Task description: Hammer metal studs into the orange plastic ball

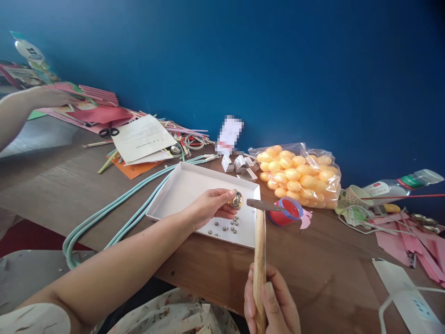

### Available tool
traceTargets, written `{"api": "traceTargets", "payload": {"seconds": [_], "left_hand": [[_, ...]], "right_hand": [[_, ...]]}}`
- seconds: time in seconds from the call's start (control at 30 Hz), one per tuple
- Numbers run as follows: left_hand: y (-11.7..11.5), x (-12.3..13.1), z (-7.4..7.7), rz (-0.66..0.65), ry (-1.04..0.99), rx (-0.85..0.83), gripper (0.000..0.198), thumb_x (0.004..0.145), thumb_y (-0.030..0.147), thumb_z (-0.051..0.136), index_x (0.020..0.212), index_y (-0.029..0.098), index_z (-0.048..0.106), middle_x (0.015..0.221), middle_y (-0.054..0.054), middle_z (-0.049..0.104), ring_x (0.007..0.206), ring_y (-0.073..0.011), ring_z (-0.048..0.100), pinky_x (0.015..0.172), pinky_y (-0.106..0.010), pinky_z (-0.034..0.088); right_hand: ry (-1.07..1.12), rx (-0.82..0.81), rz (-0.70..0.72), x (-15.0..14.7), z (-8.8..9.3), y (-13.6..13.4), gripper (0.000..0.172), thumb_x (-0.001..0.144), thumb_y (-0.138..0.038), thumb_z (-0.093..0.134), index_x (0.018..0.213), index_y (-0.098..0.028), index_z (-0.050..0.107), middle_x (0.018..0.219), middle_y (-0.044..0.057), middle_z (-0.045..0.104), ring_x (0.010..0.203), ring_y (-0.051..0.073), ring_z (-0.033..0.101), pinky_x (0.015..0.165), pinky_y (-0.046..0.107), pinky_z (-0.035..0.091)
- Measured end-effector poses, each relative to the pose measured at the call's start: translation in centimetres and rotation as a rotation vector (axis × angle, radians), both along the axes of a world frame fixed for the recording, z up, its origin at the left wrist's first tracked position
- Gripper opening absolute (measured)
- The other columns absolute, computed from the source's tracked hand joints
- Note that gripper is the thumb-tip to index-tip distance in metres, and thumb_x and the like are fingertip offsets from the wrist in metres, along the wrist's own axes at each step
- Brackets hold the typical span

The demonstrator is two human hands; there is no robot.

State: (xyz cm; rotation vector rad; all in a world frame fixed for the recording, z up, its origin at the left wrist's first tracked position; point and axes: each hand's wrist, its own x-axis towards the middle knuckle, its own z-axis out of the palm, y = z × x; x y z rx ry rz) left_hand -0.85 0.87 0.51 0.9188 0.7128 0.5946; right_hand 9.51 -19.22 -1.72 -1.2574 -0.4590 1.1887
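Note:
My left hand (210,206) pinches a shiny gold ball (237,200) above the right part of a shallow white box lid (174,190). Several small metal bells (225,228) lie in the lid below that hand. My right hand (271,299) is wrapped round the wooden handle of a hammer (260,250), held upright near the table's front edge. The hammer's dark head is at the top, just right of the ball and apart from it. Behind the hammer head sits a red and blue cup-like item (285,211) with a pink piece on it.
A bag of yellow-orange balls (299,174) stands behind. Teal cords (114,208), papers (142,139) and black scissors (109,132) lie left. Another person's hand (52,97) touches pink paper at far left. A bottle (399,184), pink strips and a white power strip (405,297) lie right.

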Motion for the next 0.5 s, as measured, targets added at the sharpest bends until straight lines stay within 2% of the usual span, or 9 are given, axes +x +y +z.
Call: {"api": "traceTargets", "payload": {"seconds": [0.3, 0.5], "left_hand": [[-0.04, 0.04, -0.1, -0.011, 0.021, 0.011, 0.036, 0.08, 0.045, 0.064, 0.09, 0.01, 0.065, 0.083, -0.01, 0.068, 0.064, -0.0098, 0.062, 0.062, -0.022, 0.055], [0.06, 0.03, -0.07, -0.023, 0.003, 0.026, 0.038, 0.08, 0.047, 0.062, 0.089, 0.01, 0.065, 0.082, -0.01, 0.068, 0.064, -0.01, 0.062, 0.062, -0.022, 0.055]], "right_hand": [[-0.019, 0.002, 0.062, -0.04, -0.35, 0.37, 0.034, 0.08, -0.052, 0.059, 0.088, -0.019, 0.054, 0.047, -0.005, 0.05, 0.031, 0.001, 0.029, 0.033, 0.013, 0.018], [-0.025, 0.019, 0.038, 0.14, -0.21, 0.39, 0.036, 0.08, -0.054, 0.058, 0.091, -0.019, 0.054, 0.048, -0.005, 0.051, 0.032, 0.002, 0.032, 0.033, 0.013, 0.019]]}}
